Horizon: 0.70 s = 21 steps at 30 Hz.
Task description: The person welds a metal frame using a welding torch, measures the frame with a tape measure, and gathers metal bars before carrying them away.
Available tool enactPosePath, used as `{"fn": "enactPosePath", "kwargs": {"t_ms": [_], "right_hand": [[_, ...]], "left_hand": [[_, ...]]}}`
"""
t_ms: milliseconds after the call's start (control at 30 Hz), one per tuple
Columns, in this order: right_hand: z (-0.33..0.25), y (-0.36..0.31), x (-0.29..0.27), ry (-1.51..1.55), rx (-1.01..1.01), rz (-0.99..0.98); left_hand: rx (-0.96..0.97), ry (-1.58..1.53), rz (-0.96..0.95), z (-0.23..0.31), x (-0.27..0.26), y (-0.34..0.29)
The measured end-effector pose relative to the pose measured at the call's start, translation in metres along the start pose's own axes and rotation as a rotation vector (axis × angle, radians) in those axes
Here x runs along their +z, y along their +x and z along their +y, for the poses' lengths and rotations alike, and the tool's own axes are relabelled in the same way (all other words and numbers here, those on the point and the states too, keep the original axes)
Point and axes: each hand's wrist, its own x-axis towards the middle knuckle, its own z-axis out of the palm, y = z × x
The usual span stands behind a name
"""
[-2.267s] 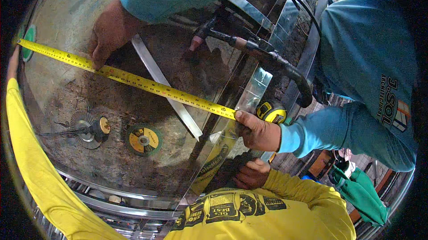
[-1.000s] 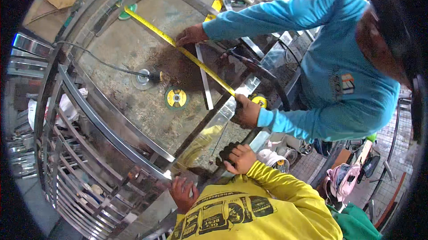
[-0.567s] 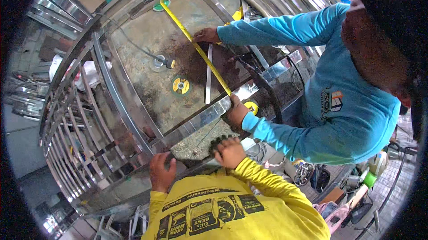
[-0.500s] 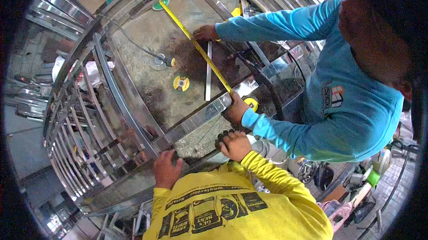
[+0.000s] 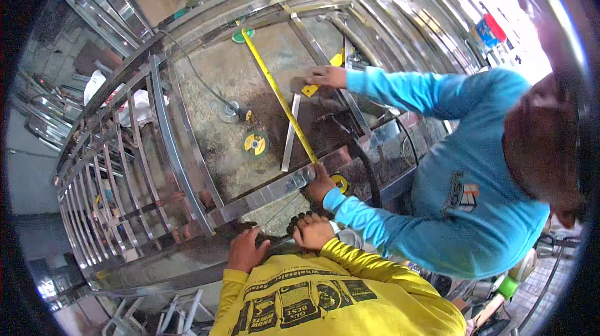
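Observation:
My left hand (image 5: 248, 248) rests at the near edge of the metal frame (image 5: 265, 191), fingers apart and nothing visible in them. To its right, my right hand (image 5: 314, 233) is closed over a black knobbly object (image 5: 302, 221) at the same edge; most of that object is hidden. Beyond my hands, a yellow tape measure blade (image 5: 275, 88) runs across the work surface. A co-worker in blue pins its near end with one hand (image 5: 321, 183), beside the round yellow tape case (image 5: 339, 182). Their other hand (image 5: 326, 77) is by a small yellow piece (image 5: 310, 90) near a metal strip (image 5: 290, 136).
A yellow cutting disc (image 5: 254, 143) and a corded tool (image 5: 239, 111) lie inside the frame. A green disc (image 5: 242, 35) sits at the tape's far end. Curved metal bars (image 5: 115, 180) stand at left; a hammer (image 5: 353, 36) lies at the far right.
The view has shifted, so the scene sits lower. The co-worker's far hand has moved right, off the tape blade, and the metal strip has turned aslant. My hands keep their places at the edge.

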Motion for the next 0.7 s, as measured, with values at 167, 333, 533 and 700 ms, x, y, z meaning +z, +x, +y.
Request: {"fn": "enactPosePath", "kwargs": {"t_ms": [167, 333, 533, 700], "right_hand": [[0.013, -0.007, 0.019, -0.016, 0.016, -0.114], [0.004, -0.006, 0.011, -0.053, -0.016, -0.091], [-0.006, -0.013, 0.004, -0.072, 0.011, -0.071], [-0.010, -0.012, 0.007, -0.027, 0.074, -0.078]], "left_hand": [[-0.073, -0.084, 0.085, 0.011, 0.021, -0.008], [-0.152, -0.144, -0.012, 0.016, 0.025, -0.022], [0.023, -0.189, 0.092, -0.015, 0.040, -0.033], [0.010, -0.193, 0.201, -0.032, 0.028, -0.043]]}}
